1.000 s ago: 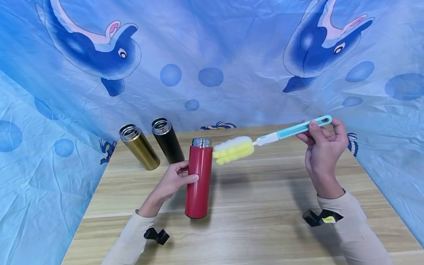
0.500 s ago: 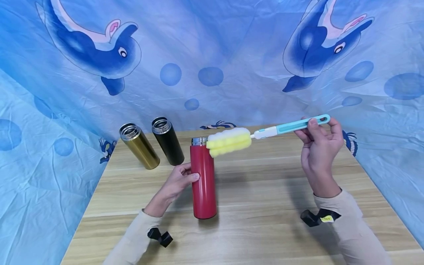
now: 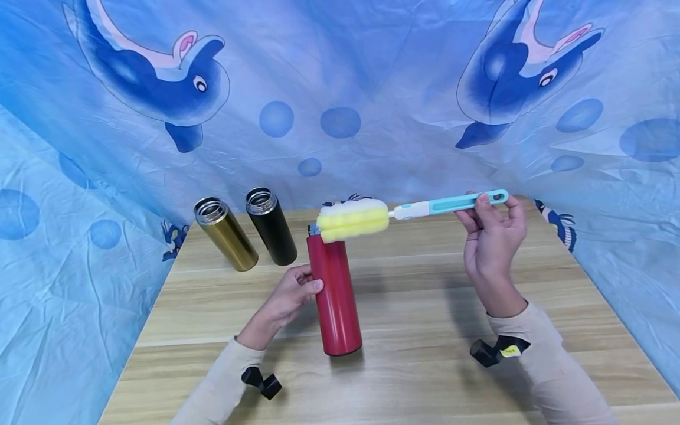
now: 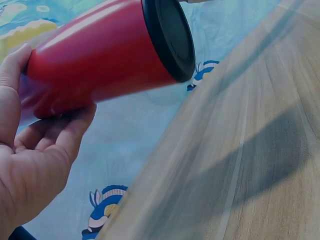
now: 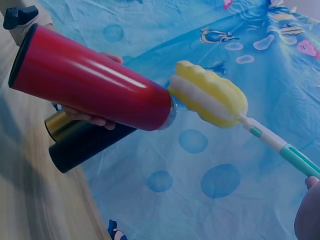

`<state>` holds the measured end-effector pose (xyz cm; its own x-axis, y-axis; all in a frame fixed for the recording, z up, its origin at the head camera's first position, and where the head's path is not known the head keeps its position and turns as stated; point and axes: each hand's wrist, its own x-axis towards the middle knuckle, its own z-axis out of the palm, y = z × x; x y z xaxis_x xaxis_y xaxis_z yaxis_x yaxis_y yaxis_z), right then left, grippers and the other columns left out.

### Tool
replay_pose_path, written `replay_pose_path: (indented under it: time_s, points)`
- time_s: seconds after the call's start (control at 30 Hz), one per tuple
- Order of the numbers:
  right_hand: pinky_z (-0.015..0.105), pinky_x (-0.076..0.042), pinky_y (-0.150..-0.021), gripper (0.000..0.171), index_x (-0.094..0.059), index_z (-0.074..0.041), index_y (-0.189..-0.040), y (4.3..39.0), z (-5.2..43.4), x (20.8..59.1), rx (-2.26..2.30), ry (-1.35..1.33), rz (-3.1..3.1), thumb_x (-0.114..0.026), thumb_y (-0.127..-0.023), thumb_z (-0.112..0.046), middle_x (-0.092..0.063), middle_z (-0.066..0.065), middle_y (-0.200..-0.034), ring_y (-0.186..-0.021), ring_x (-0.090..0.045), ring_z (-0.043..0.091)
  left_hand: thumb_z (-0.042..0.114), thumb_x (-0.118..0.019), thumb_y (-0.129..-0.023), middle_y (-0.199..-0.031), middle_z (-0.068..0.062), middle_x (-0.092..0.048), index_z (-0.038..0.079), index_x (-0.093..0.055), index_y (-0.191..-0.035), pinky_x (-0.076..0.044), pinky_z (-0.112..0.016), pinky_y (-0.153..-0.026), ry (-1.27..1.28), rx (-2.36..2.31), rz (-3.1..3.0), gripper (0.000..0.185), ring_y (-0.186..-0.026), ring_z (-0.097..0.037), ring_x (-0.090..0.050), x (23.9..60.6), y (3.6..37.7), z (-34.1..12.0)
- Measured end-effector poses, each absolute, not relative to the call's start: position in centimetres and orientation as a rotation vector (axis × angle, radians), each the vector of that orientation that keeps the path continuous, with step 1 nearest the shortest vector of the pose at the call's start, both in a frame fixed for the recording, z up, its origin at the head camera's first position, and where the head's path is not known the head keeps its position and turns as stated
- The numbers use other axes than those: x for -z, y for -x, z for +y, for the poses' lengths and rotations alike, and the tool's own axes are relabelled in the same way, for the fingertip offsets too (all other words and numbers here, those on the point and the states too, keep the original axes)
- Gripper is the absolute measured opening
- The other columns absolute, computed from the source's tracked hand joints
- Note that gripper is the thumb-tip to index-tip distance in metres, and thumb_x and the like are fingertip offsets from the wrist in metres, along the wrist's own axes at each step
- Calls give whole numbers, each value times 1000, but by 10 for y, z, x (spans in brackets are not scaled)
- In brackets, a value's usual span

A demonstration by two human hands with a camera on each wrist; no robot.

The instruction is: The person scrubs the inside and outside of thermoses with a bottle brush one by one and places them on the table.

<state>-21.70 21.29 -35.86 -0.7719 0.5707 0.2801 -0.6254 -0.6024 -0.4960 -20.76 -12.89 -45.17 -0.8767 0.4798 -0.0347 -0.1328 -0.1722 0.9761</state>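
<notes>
Left hand [image 3: 291, 295]: fingers and thumb curled round the red flask [image 3: 334, 295] at mid-body, forearm reaching in from 7 o'clock, sleeve cream. The flask was tilted, its mouth leaning toward 11 o'clock and its black base toward the near edge; the left wrist view showed the base lifted off the table [image 3: 425, 366].

Right hand [image 3: 491, 236]: raised at 2 o'clock of the flask, thumb and fingers pinching the teal handle end of the brush [image 3: 425, 208], wrist bent up, forearm entering from 5 o'clock. The brush lay nearly level, handle toward 3 o'clock, its yellow-and-white sponge [image 3: 353, 218] at the flask's mouth. The right wrist view showed the sponge tip touching the steel rim, not yet inside.

Gold flask [image 3: 225, 235]: standing at 10 o'clock of the red flask, open-mouthed, well apart from it.

Black flask [image 3: 271, 227]: just beside the gold one, at 11 o'clock of the left hand, open-mouthed.

Table: pale wood-grain boards.

Backdrop [image 3: 340, 88]: blue sheet printed with dolphins and bubbles, draped behind and along both sides of the table.
</notes>
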Motion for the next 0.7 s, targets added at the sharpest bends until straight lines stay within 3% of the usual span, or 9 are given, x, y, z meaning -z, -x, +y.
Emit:
replay_pose_path:
  time_s: [0.13, 0.4, 0.7]
  points:
    - [31, -61, -64, 32, -53, 7, -110, 218, 211, 361, -2342, -109, -772, -75, -87, 6, -72, 25, -86, -67, -74, 25, 17, -70, -91, -100, -2, -75, 0, -62, -120, -57, -22, -72, -409, -2137, 1633, 34, -80, -11, -69, 451, 208, -128]
    - [31, -61, -64, 30, -52, 7, -109, 218, 212, 367, -2347, -118, -792, -73, -88, 9, -72, 25, -85, -67, -75, 26, 13, -69, -92, -109, -4, -75, -10, -43, -138, -61, -30, -81, -438, -2162, 1555, 57, -92, -16, -75, 450, 209, -127]
    - [31, -61, -64, 37, -51, 9, -113, 214, 214, 372, -2327, -105, -851, -76, -86, 8, -71, 20, -82, -68, -74, 25, 10, -69, -95, -114, -5, -75, -8, -48, -138, -61, -35, -84, -509, -2268, 1521, 52, -98, -18, -74, 454, 210, -126]
